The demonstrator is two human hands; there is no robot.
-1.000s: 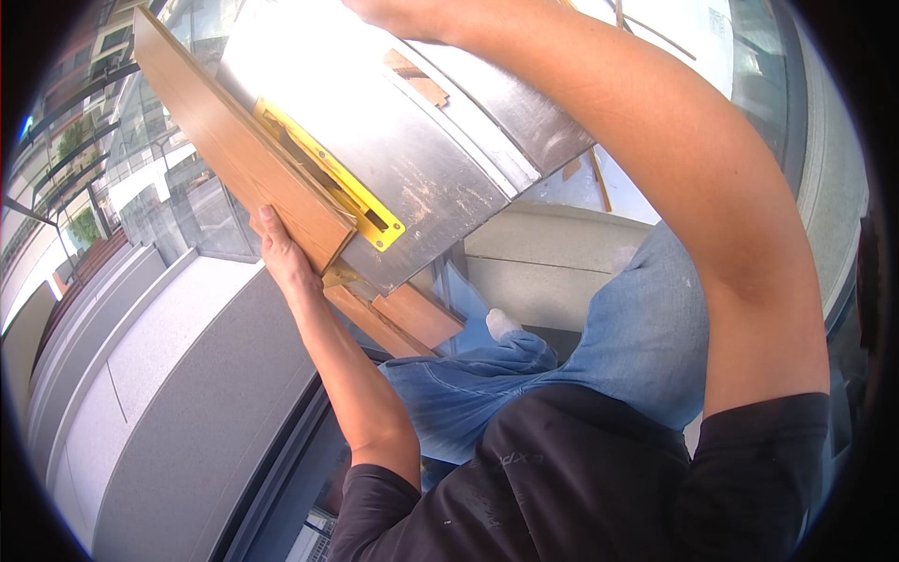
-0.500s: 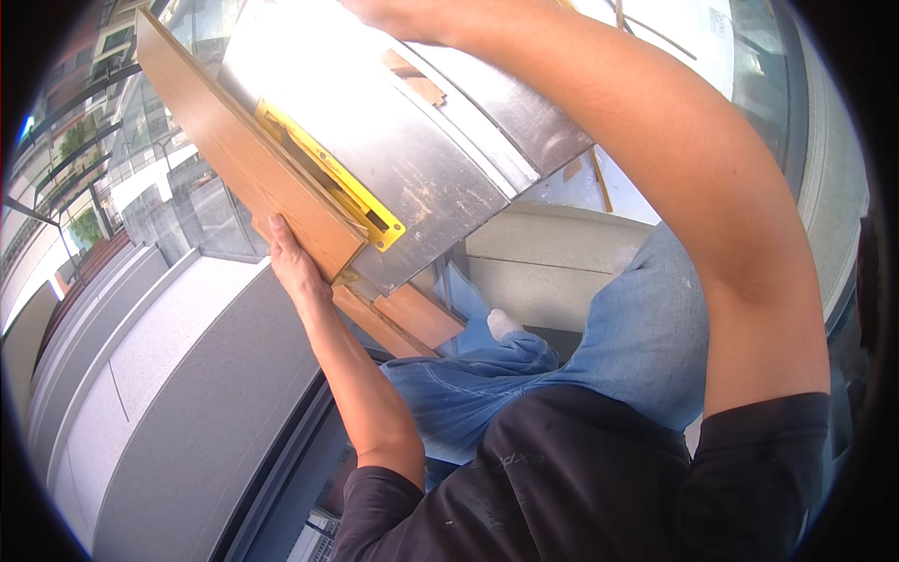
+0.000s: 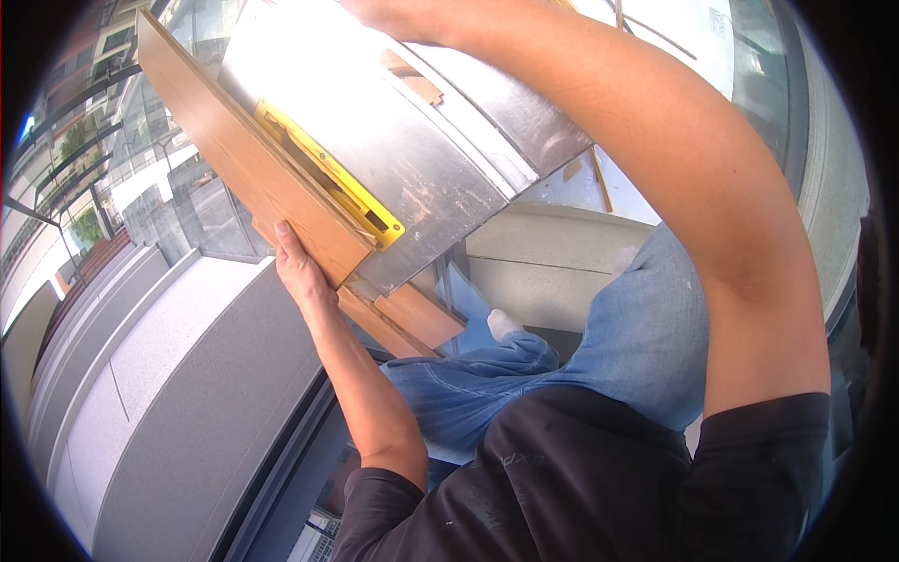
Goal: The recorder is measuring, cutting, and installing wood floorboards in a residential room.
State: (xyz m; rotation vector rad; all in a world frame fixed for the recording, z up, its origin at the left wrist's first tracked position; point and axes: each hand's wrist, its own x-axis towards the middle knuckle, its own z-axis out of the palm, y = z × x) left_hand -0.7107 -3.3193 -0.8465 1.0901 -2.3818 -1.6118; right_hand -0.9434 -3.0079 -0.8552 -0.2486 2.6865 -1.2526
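My left hand (image 3: 304, 272) is closed round the near end of a long wood-coloured plank (image 3: 248, 178), thumb up on its broad face. The plank stands tilted on edge along the left side of a metal saw table (image 3: 421, 197). Right beside it, a yellow slotted insert plate (image 3: 361, 199) is set in the table top, partly covered by the plank's edge. No blade can be made out. My right arm reaches across the table, and my right hand (image 3: 389, 17) is at the upper edge of the picture, its fingers out of sight.
A small wooden offcut (image 3: 412, 77) lies on the table near a pale metal rail (image 3: 487, 136). Below the near corner are more wooden boards (image 3: 417, 317) beside my leg. A curved grey ledge (image 3: 215, 375) and glass panes lie to the left. Strong glare whitens the table's far part.
My left hand and the near end of the plank have shifted slightly right, closer over the yellow plate. My right arm has hardly moved.
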